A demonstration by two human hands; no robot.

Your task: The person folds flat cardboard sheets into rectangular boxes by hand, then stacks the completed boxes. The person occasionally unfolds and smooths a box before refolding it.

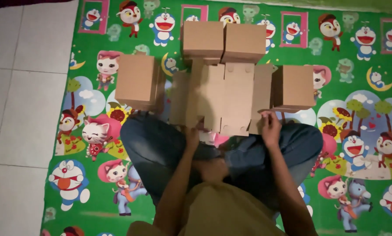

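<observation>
Flat cardboard blank (222, 98) lies unfolded over the seated person's knees, on the cartoon play mat (358, 144). Left hand (191, 135) grips the blank's near edge, left of centre; fingers partly hidden beneath. Right hand (270, 126) pinches the blank's near right corner. Four assembled boxes surround the blank: one left (137, 81), two beyond (224, 40), one right (294, 86).

The flat, unfolded brown box blank (218, 98) was matt corrugated cardboard, as were the four folded brown boxes (137, 81) around it. The green cartoon-printed play mat (358, 87) looked smooth and faintly glossy, the pale floor tiles (25, 87) smooth, and the blue jeans (161, 146) coarse denim.
</observation>
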